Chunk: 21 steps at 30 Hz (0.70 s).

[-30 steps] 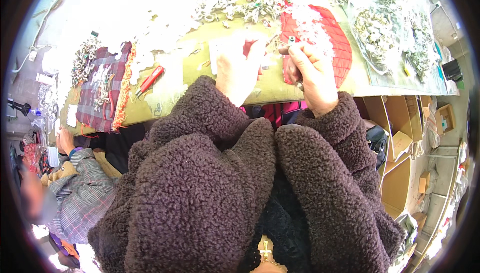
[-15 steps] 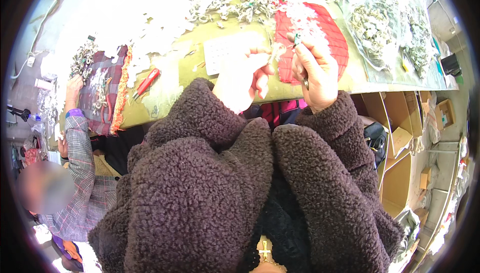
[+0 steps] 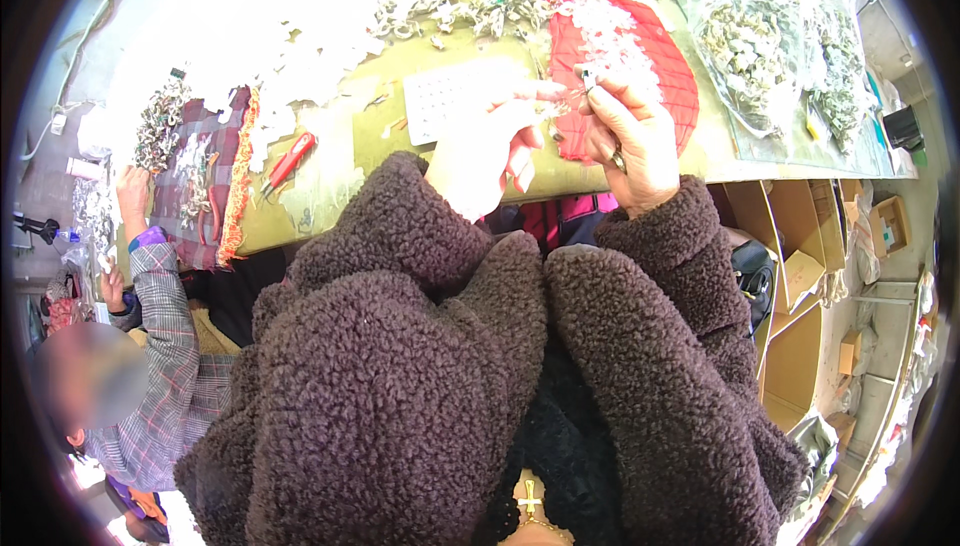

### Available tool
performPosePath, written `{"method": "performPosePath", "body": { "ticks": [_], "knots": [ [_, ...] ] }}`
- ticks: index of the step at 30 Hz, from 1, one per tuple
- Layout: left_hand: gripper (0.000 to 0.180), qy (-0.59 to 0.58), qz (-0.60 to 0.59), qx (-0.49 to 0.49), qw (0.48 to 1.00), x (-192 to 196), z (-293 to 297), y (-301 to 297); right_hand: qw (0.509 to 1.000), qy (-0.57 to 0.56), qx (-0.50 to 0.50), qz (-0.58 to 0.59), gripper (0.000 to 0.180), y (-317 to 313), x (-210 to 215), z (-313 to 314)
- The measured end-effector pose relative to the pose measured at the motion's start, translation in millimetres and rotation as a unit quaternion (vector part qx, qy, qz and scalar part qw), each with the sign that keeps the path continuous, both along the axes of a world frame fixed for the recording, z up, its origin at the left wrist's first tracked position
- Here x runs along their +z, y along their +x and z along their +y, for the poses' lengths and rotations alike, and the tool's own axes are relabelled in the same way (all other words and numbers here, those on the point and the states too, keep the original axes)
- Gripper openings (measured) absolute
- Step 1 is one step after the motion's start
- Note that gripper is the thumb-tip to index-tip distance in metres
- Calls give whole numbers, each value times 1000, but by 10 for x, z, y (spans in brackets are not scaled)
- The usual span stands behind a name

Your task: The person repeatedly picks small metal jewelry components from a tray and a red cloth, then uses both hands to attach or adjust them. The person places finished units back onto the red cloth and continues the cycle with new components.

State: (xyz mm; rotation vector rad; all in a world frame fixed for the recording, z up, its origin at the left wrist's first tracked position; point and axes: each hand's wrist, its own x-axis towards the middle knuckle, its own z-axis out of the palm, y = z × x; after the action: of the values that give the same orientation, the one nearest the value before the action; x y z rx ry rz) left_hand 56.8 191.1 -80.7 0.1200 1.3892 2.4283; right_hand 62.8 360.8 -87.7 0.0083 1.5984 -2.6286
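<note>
In front of me over the worktable, my right hand is closed in a pinch on a small dark part with a metallic end. A ring shows on one of its fingers. Thin reddish wires run from this part toward my left hand. That hand is overexposed; its thumb and forefinger are pinched at the wires and the other fingers are curled. Just beyond both hands lies a red quilted cloth, bearing a heap of small whitish clear pieces.
Heaps of coiled pale cables lie along the far side. A white sheet and a red-handled cutter are at left. Clear bags of parts stand at right, above cardboard-lined shelves. A co-worker's hand is beside a plaid cloth.
The small part in my right hand has turned, its metallic end now showing. My left hand has shifted slightly. At left, the co-worker's hand has moved down and leftward.
</note>
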Motion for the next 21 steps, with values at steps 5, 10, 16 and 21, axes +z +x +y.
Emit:
{"method": "performPosePath", "body": {
  "ticks": [5,10,16,21],
  "knots": [
    [26,-125,77,-8,989,-2,31,56,992,-95,81,-13,24,16,41,19],
    [19,-229,184,11,956,-94,89,56,983,-132,127,-31,25,25,64,34],
    [12,-334,354,105,867,-216,80,-30,978,-137,144,-59,21,43,86,59],
    [10,-402,360,98,836,-137,50,23,981,-103,146,-75,20,63,104,58]
  ]
}}
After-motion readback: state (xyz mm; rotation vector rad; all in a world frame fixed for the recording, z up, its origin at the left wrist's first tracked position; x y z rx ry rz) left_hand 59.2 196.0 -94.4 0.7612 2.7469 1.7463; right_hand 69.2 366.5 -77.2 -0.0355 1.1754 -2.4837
